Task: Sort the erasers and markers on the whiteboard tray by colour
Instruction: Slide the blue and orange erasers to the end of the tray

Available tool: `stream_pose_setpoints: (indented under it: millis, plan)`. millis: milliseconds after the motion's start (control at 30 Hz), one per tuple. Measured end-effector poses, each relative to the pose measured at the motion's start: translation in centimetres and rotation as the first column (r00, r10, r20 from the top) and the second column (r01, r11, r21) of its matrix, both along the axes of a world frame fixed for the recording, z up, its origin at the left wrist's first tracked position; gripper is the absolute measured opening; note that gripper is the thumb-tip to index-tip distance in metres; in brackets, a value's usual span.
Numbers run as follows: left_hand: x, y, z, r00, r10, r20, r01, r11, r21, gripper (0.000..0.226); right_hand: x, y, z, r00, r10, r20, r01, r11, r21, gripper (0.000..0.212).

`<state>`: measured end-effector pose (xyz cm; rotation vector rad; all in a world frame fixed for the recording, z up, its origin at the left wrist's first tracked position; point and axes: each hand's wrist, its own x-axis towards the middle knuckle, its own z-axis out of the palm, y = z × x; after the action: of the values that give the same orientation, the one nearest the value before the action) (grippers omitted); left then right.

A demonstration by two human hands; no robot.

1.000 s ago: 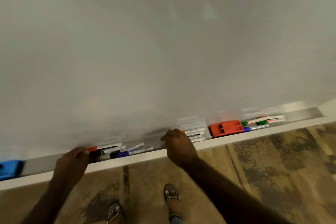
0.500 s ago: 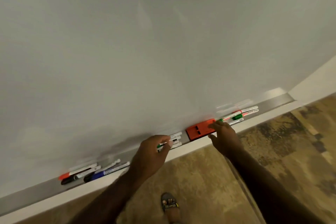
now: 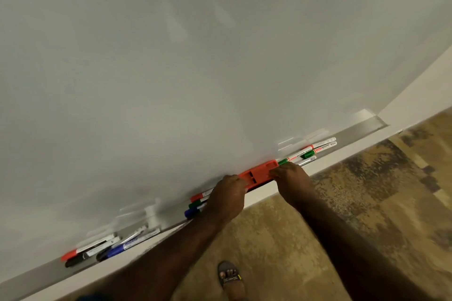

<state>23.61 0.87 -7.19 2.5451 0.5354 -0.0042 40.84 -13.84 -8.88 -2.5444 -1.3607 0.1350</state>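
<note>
Biggest risk imo is the flat orange plastic eraser [image 3: 258, 173] getting nudged off the long grey metal whiteboard tray [image 3: 362, 127] lip, since both hands crowd it; left hand [image 3: 226, 199] curls at its left end, right hand [image 3: 291, 178] at its right, but whether the fingers actually grip it I can't tell. The tray also holds mixed markers: red, green and blue capped ones [image 3: 195, 204] by the left wrist, a red-and-green bunch [image 3: 313, 150] right of the eraser, red, black and blue ones [image 3: 107, 248] far left; colours unsorted.

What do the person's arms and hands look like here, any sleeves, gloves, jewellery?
Both forearms are bare as far as the frame shows: no sleeves, gloves, watch or bands visible. Left hand and right hand show no rings or markings; motion blur limits detail.
</note>
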Motion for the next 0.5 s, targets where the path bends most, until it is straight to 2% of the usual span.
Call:
stream_pose_setpoints:
  millis: [100,167,367,500]
  plan:
    - [0.7,-0.2,-0.9,0.998,-0.045,-0.038,0.049,0.991,0.124,0.019,-0.1,0.1,-0.2,1.0,-0.009,-0.027,0.01,0.999,0.034,0.021]
    - [1.0,-0.5,-1.2,0.997,-0.065,-0.042,0.071,0.985,0.154,0.02,-0.1,0.1,-0.3,0.999,0.0,-0.042,0.003,0.998,0.069,0.02]
    - [1.4,-0.8,-1.4,0.994,-0.088,0.069,0.081,0.991,0.103,0.03,-0.6,-0.4,-0.2,0.999,-0.006,-0.048,0.016,0.978,0.209,0.02]
    - [1.0,-0.5,-1.4,0.989,-0.01,0.149,0.009,1.0,0.005,0.016,-0.9,-0.5,0.3,0.996,0.087,-0.023,-0.076,0.951,0.3,0.023]
